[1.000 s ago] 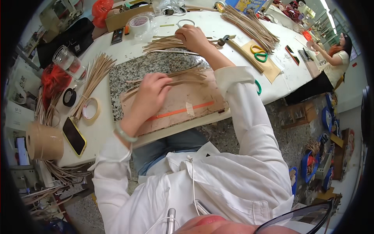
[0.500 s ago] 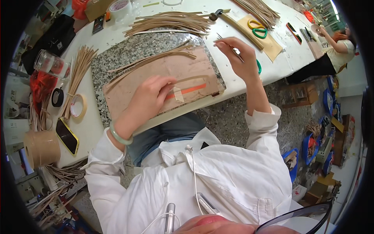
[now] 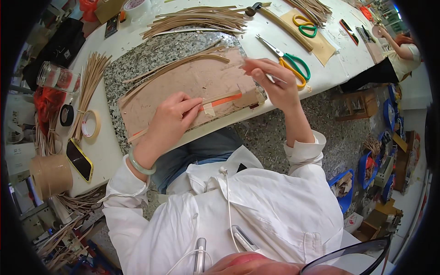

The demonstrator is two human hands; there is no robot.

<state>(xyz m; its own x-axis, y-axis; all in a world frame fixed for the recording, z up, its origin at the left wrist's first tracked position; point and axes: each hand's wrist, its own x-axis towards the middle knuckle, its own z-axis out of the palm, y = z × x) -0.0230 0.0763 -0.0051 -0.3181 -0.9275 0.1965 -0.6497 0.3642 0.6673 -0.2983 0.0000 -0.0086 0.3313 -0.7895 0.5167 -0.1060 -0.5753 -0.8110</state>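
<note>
My left hand (image 3: 173,114) rests over a pinkish-brown board (image 3: 178,75), with thumb and fingertips pressed together on a thin tan strip (image 3: 222,96). This strip runs rightward along an orange strip (image 3: 227,101), which a small piece of pale tape (image 3: 209,110) crosses. My right hand (image 3: 277,85) is in the air past the board's right end. Its fingers reach leftward, somewhat blurred at the tips, with no held thing that I can make out. Just beyond it lie scissors (image 3: 293,65) with green and yellow handles. Several loose tan strips (image 3: 183,59) curve across the board's far side.
Beneath the board is a speckled stone slab (image 3: 133,68). Strip bundles (image 3: 197,20), a hammer (image 3: 284,27) and more scissors (image 3: 306,26) lie farther back. Tape rolls (image 3: 90,125), a phone (image 3: 79,160) and a glass jar (image 3: 58,77) are at left. Another person (image 3: 401,57) sits far right.
My right hand has moved left and nearer, away from the scissors, which now show plainly. The tan strip under my left fingers has come down closer to the orange strip.
</note>
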